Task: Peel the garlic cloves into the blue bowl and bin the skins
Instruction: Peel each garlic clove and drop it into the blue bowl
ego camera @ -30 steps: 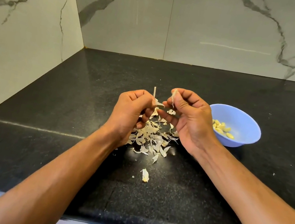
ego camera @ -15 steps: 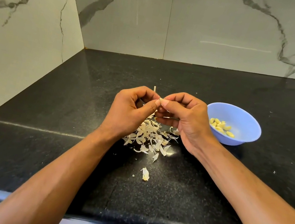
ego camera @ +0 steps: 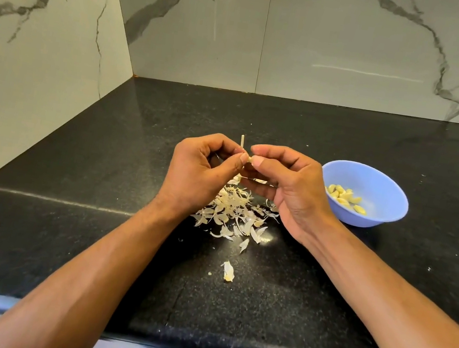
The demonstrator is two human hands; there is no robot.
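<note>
Worktop: black stone counter (ego camera: 87,241) fills the lower two thirds of the frame, with marble wall panels (ego camera: 337,39) across the top
Left hand (ego camera: 194,173): centre of frame, fingers curled, thumb and forefinger pinching a garlic piece whose thin stalk (ego camera: 242,140) stands upright above the knuckles
Right hand (ego camera: 290,184): just right of centre, fingers curled, thumb tip meeting the left thumb at the same garlic piece (ego camera: 248,159); most of that piece is hidden by the fingers
Blue bowl (ego camera: 386,183): right of centre, just beside the right hand, resting on the counter
Peeled cloves (ego camera: 345,197): a small cluster lying in the left part of the bowl floor; judged as the completed share of the peeling
Skin pile (ego camera: 234,211): loose heap on the counter directly under and in front of both hands; not yet binned
Stray skin (ego camera: 228,271): single scrap lying apart, below the pile toward the frame's lower centre
Bin: not in view
Status: peeling judged well advanced but not finished, since one piece is in hand; skin disposal judged wholly outstanding
Unpeeled stock: none visible on the counter; whether more remains cannot be told
</note>
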